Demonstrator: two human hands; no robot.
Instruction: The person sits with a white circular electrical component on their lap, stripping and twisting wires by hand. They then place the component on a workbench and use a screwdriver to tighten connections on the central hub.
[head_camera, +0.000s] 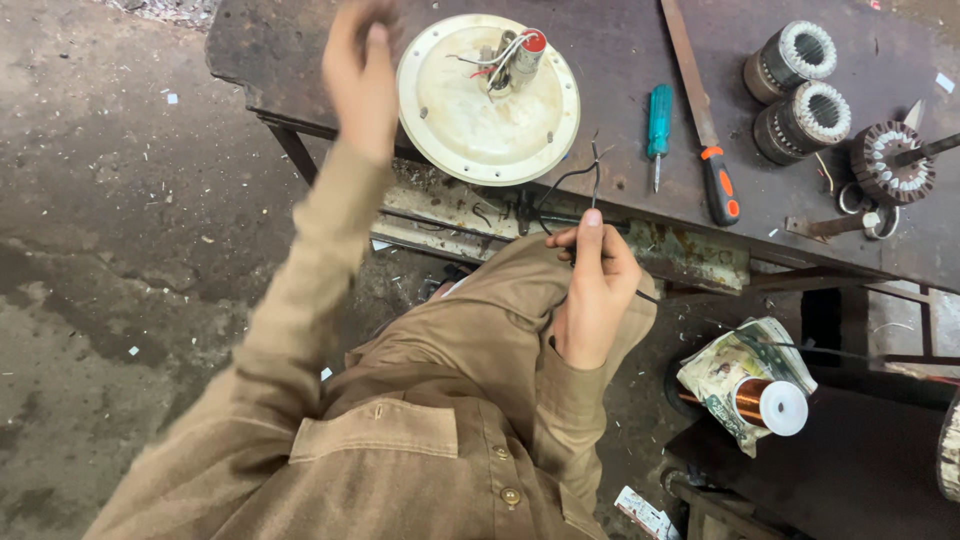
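Here I see the right hand (592, 285) low in front of the lap, its fingers pinched together on a pair of thin black wires (594, 172) that rise from the fist and curl back toward the round cream-coloured metal fan cover plate (470, 115) lying on the dark, worn metal workbench (600, 60). The plate sits near the bench's front edge, with a short shaft, a red-capped cylinder and a tangle of white and red leads at its centre. The left hand (360, 70) is raised beside the plate's left rim, blurred; I cannot tell whether its fingers are apart or closed, and it seems to hold nothing.

I judge the step in hand to be handling the plate's lead wires, with the ends held clear of the bench. Any next move calls for a steady pinch and slack in the wires, so the plate is not dragged off the edge.

A teal-handled screwdriver (658, 120) and a long flat file with an orange-and-black handle (700, 110) lie just right of the plate; wound stators stand further right, and a spool of copper wire (768, 402) rests below the bench.
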